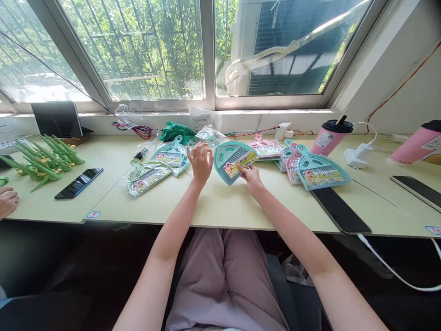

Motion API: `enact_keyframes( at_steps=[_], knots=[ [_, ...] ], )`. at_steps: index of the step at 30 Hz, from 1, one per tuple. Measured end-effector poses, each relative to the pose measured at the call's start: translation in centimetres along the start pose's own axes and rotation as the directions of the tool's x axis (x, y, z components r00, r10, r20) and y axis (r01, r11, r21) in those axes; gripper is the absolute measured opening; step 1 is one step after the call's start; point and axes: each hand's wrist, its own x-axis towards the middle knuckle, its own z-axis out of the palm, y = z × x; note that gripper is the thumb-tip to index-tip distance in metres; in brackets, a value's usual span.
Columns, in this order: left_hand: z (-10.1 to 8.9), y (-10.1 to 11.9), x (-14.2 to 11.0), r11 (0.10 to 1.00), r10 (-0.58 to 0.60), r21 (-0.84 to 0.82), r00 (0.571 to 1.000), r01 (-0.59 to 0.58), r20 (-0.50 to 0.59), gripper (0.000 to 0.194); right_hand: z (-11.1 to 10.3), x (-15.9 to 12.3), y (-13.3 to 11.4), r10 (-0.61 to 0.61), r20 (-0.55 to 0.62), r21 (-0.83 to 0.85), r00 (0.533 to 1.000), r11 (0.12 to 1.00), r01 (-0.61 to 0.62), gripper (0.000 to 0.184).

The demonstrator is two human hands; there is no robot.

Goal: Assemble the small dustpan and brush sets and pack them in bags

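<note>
Dustpan set [231, 160] in mint green, with grey brush bristles and a yellow-and-red label, held up just above the pale table [220, 211], tilted, between both hands and in front of the window [158, 50]. Right hand [252, 178] closed on the lower right corner of the set, thumb over the label. Left hand [200, 162] raised just beside the handle end, fingers loosely bent and thumb apart; impossible to tell whether touching handle or wrapping. Just left of that hand, two more green sets on the tabletop: one pale green in clear wrapping [149, 178], one teal [170, 158] lying behind and partly overlapped. Beyond them, crumpled dark green plastic [177, 132] and a coil of red and blue wires [144, 132]. Behind the held set, to the right, a wrapped pink set [266, 148]. Farther right, a small overlapping row with a green set [320, 171] foremost, over one end of a black phone [341, 212]. Behind that row, a pink cup [325, 141] with black lid, near a white plug adapter [358, 156]. Far left, a second phone [78, 184], spiky green stalks [44, 158] and, at the table's edge, part of a co-worker's hand [7, 202].
</note>
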Motion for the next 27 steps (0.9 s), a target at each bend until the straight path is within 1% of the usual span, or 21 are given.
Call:
enact_keyframes(
  at_steps=[2,4,5,7,8,9,10,11,12,13,14,15,16,17,19,20,21,23,27],
  knots=[
    [-0.1,-0.2,0.3,0.999,0.036,-0.029,0.997,-0.034,0.071,0.017,0.3,-0.1,0.1,0.016,0.064,-0.032,0.998,0.999,-0.014,0.031],
    [0.0,-0.3,0.3,0.992,0.096,-0.092,0.982,-0.082,0.165,0.018,0.7,-0.2,0.3,-0.001,0.099,-0.049,0.995,0.999,0.006,0.03],
    [0.0,-0.2,0.3,0.985,0.136,-0.131,0.969,-0.11,0.208,0.017,0.8,-0.2,0.4,-0.023,0.088,-0.046,0.996,0.999,0.027,0.03],
    [0.2,0.4,-0.1,0.964,0.221,-0.211,0.933,-0.164,0.283,0.014,0.9,-0.2,0.5,-0.068,0.027,-0.019,0.997,0.997,0.069,0.034],
    [0.3,0.8,-0.4,0.955,0.245,-0.241,0.921,-0.175,0.304,0.012,0.9,-0.2,0.6,-0.086,-0.005,0.001,0.996,0.996,0.086,0.036],
    [0.5,1.2,-0.6,0.952,0.242,-0.257,0.922,-0.166,0.303,0.014,0.8,-0.2,0.5,-0.1,-0.029,0.023,0.995,0.995,0.101,0.037],
    [0.7,1.6,-0.8,0.957,0.205,-0.256,0.939,-0.133,0.276,0.025,0.8,-0.2,0.5,-0.113,-0.041,0.045,0.993,0.992,0.115,0.037],
    [0.9,1.9,-1.0,0.966,0.133,-0.247,0.966,-0.076,0.223,0.043,0.7,-0.2,0.3,-0.126,-0.046,0.068,0.991,0.989,0.129,0.038],
    [1.1,2.1,-1.0,0.97,0.037,-0.245,0.988,0.002,0.153,0.065,0.6,-0.2,0.2,-0.14,-0.047,0.091,0.989,0.985,0.144,0.038],
    [1.3,2.1,-0.9,0.96,-0.068,-0.265,0.994,0.09,0.089,0.086,0.6,-0.2,0.0,-0.156,-0.046,0.112,0.987,0.981,0.16,0.039],
    [1.5,2.0,-0.6,0.931,-0.167,-0.318,0.984,0.177,0.06,0.104,0.6,-0.2,-0.1,-0.17,-0.041,0.128,0.985,0.976,0.174,0.039],
    [1.6,1.8,-0.3,0.878,-0.245,-0.403,0.966,0.259,0.087,0.114,0.5,-0.3,-0.3,-0.183,-0.032,0.136,0.983,0.973,0.185,0.041],
    [1.6,1.4,0.0,0.797,-0.289,-0.502,0.942,0.335,0.17,0.118,0.5,-0.3,-0.3,-0.193,-0.019,0.134,0.981,0.972,0.193,0.042],
    [1.6,1.1,0.3,0.696,-0.287,-0.593,0.914,0.406,0.288,0.118,0.5,-0.3,-0.4,-0.199,-0.005,0.123,0.98,0.972,0.198,0.043],
    [1.5,0.4,0.7,0.502,-0.18,-0.689,0.843,0.522,0.507,0.111,0.5,-0.3,-0.3,-0.197,0.008,0.087,0.98,0.977,0.196,0.044],
    [1.5,0.2,0.8,0.443,-0.117,-0.7,0.81,0.56,0.574,0.106,0.5,-0.2,-0.3,-0.193,0.002,0.074,0.981,0.979,0.192,0.045],
    [1.5,0.1,0.7,0.413,-0.07,-0.699,0.786,0.584,0.615,0.102,0.5,-0.1,-0.2,-0.188,-0.015,0.068,0.982,0.98,0.189,0.044],
    [1.7,0.2,0.3,0.401,-0.022,-0.68,0.749,0.614,0.663,0.095,0.4,0.1,-0.2,-0.179,-0.072,0.083,0.981,0.979,0.185,0.041],
    [2.9,0.8,-1.1,0.37,0.042,-0.629,0.664,0.684,0.747,0.094,0.1,0.6,-0.6,-0.154,-0.198,0.17,0.968,0.967,0.189,0.034]
  ],
)
